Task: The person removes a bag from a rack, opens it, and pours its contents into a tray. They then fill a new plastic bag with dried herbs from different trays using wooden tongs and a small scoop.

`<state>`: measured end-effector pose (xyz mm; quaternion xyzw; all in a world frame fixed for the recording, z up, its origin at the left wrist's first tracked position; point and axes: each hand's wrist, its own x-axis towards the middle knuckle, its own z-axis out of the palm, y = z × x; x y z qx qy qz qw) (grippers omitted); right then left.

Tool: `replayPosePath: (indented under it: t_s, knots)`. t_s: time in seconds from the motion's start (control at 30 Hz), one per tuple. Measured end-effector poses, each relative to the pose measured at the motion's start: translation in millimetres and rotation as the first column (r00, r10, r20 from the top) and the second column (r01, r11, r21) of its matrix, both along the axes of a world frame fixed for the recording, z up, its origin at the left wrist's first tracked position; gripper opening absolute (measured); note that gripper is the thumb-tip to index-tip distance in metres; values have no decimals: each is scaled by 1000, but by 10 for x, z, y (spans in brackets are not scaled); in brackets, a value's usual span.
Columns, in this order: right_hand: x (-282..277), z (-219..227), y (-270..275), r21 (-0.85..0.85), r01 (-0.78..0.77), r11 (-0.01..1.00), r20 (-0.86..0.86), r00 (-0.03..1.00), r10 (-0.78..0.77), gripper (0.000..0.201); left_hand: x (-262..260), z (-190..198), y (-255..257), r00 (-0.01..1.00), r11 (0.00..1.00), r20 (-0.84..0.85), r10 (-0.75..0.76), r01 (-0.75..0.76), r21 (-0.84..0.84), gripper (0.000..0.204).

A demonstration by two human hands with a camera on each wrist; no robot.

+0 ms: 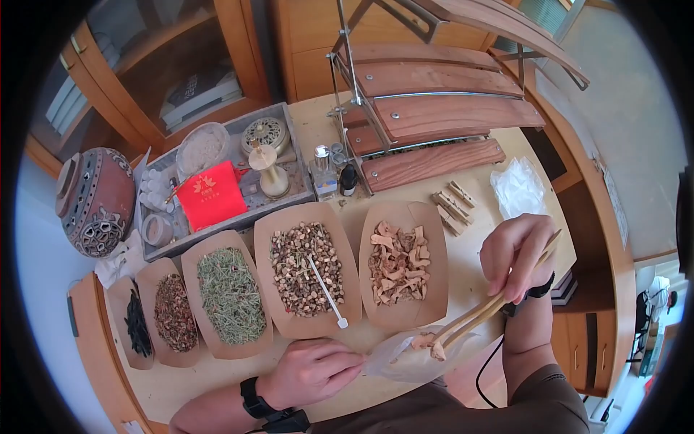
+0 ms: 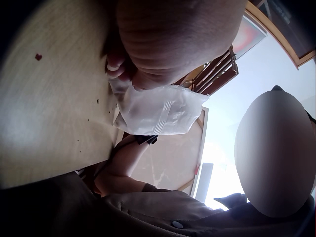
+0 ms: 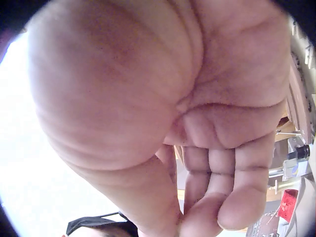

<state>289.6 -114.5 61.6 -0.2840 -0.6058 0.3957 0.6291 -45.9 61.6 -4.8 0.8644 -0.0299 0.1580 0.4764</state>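
In the head view the left hand [image 1: 314,372] pinches the edge of a translucent plastic bag [image 1: 412,365] at the table's front edge; the left wrist view shows the same bag [image 2: 160,111] hanging from the left hand [image 2: 173,39]. Wooden tongs or chopsticks [image 1: 473,318] are gripped by the right hand [image 1: 517,253], their tips at the bag's mouth with pale dried pieces [image 1: 437,351] there. The right wrist view shows mostly the palm of the right hand [image 3: 163,98]. A paper tray of pale dried slices [image 1: 400,264] lies just beyond the bag.
Paper trays hold chopped pieces with a white spoon [image 1: 327,293], green herbs [image 1: 231,296], reddish bits [image 1: 176,312] and dark strips [image 1: 136,325]. Behind stand a grey tray [image 1: 303,184] with a red pouch [image 1: 211,197], small bottles [image 1: 324,173], a wooden rack [image 1: 434,116], clothespins [image 1: 452,210] and crumpled plastic [image 1: 519,188].
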Motion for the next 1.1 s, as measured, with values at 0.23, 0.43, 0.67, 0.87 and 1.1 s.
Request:
replayPosePath:
  t_s: [0.23,0.43,0.67,0.87,1.1]
  knots:
    - [7,-13,11,-19,-41,999,21,999,41,14,-5,-9,-5,1000,1000,3,2,-2,-2,15]
    - [1,-15,-10,-14,-2,1000,-12,1000,1,15,-11,-19,-7,1000,1000,13,4,-4,1,16]
    - [-2,-44,1,-23,177,984,-108,978,-179,21,15,3,-11,1000,1000,29,10,-9,-6,17]
    - [0,-91,6,-118,454,883,-44,886,-462,20,-16,66,-1,999,998,24,41,-42,46,15]
    - [-24,-1,39,-176,598,782,192,800,-569,12,33,71,-22,997,993,31,64,-67,97,15]
